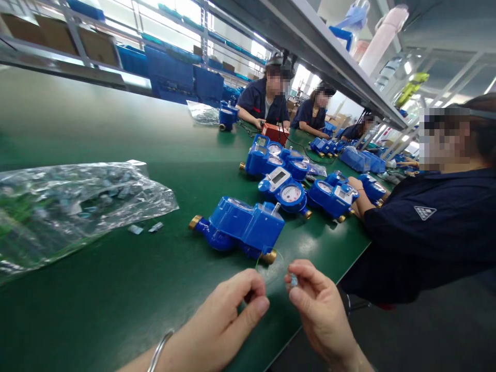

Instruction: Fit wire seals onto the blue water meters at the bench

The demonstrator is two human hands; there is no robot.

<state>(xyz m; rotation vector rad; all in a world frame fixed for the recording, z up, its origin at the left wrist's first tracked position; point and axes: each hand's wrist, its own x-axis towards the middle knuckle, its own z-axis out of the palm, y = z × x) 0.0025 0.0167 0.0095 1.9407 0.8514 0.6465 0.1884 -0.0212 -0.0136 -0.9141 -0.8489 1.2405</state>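
Green table (127,305), shelving (71,36) ran behind at 11 o'clock, co-worker (430,237) sat at 2. Blue meter (244,222) lay at 11, just beyond the hands; clear bag (93,206) at 10. Right hand (321,305): fingers pinched pale-blue tag (294,280). Left hand (228,310): fingers curled, grip couldn't be told.

- right hand (321,305)'s got a tiny pale-blue tag (294,280) pinched
- left hand (234,310)'s curled by a thin wire (257,262), can't tell if it's gripping it
- blue meter (244,222) on the green table (96,310) just past them
- clear bag (155,199) off left, two loose bits (135,229) beside it
- co-worker (434,227) over on the right
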